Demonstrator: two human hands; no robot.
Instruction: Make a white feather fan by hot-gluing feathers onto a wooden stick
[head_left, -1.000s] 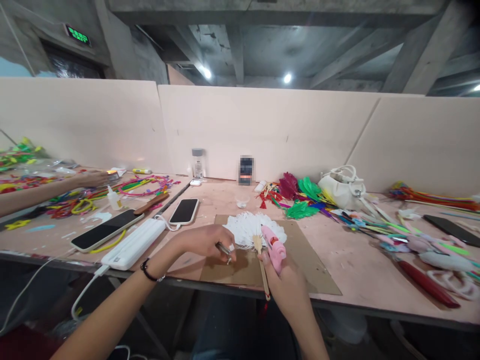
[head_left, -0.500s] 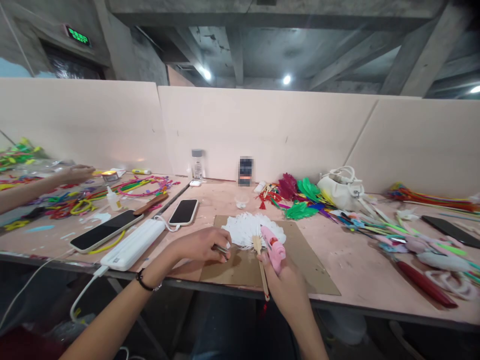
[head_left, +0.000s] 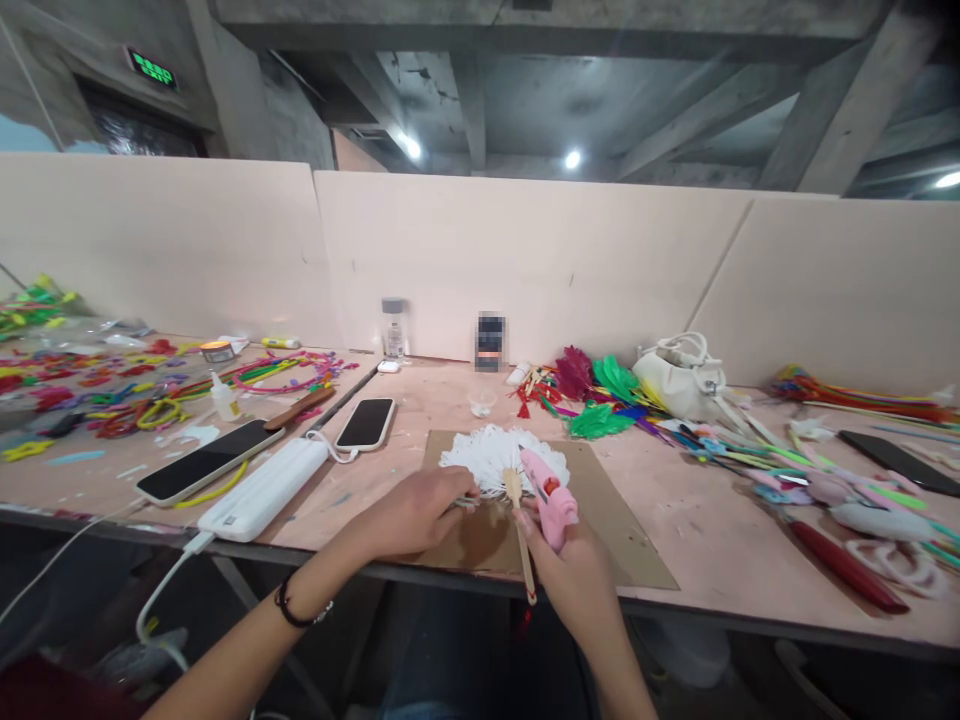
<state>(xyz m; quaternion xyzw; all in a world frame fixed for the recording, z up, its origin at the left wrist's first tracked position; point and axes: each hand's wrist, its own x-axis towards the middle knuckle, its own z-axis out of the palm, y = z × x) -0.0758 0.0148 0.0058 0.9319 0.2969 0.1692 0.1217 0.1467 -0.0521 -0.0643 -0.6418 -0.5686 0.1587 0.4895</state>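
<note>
One white fan [head_left: 480, 452] is spread over the cardboard [head_left: 630, 545], its handle and a pink glue gun [head_left: 553, 505] both gripped in the right hand [head_left: 576, 565]. Left hand [head_left: 416, 512]'s curled over the cardboard's left side; whether anything's pinched there honestly can't be told.

1. The 2 bare forearms reach forward, converging toward the middle.
2. The left forearm [head_left: 240, 650] slants up and rightward from the lower left; its wrist [head_left: 322, 585] is slightly bent.
3. The left hand [head_left: 420, 512] lies back upward, fingers bent and pointing rightward, tips drawn together in a pinch.
4. The right forearm [head_left: 619, 645] rises steeply, leaning left.
5. The right hand [head_left: 571, 560] is curled in a grip, thumb [head_left: 529, 525] pointing up and left, its other fingers mostly hidden.
6. The 2 hands are near each other, not touching.
</note>
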